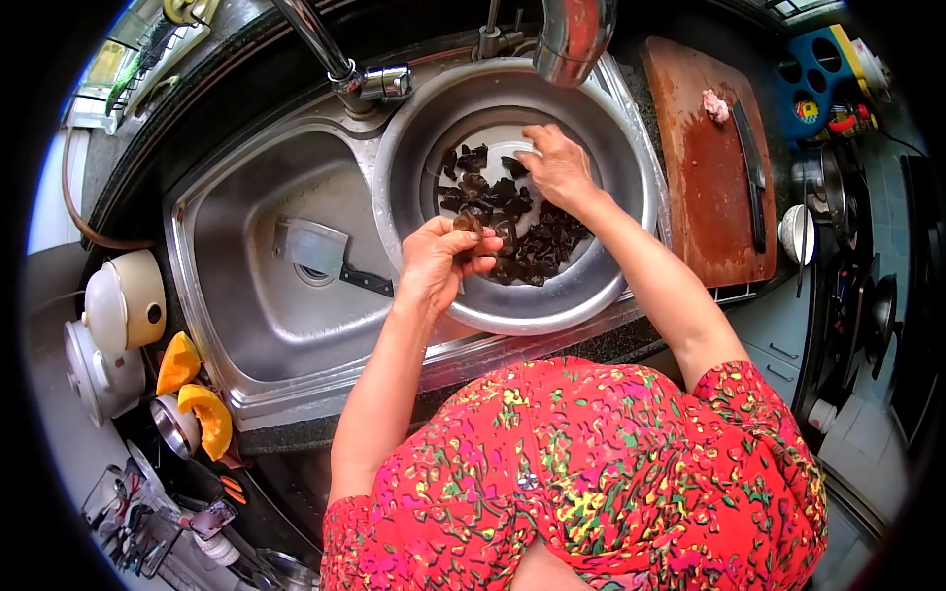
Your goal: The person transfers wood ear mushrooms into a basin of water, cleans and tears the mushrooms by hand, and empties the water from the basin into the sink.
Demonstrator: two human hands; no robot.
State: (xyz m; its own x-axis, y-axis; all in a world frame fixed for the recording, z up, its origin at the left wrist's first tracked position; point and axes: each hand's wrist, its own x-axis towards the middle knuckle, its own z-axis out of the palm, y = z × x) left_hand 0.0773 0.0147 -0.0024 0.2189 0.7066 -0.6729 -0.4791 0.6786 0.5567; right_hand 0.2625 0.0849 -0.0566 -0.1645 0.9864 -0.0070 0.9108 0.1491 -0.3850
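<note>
A large steel basin [419, 94] sits over the right part of the sink, with water and many dark wood ear mushrooms [554, 241] in it. My left hand [434, 261] is at the basin's near left rim, thumb and fingers pinched on a brownish wood ear mushroom [468, 225]. Inside the basin, toward its far right side, is my right hand [562, 172], its fingers stretched out and apart. Right by those fingertips lies one dark mushroom piece [513, 167].
A cleaver [320, 248] lies in the left sink bowl [246, 325]. Chrome taps [370, 84] overhang the back. To the right, a wooden board [690, 177] carries a knife [754, 187] and a pink meat lump [715, 105]. Pumpkin pieces [207, 419] stand at the left.
</note>
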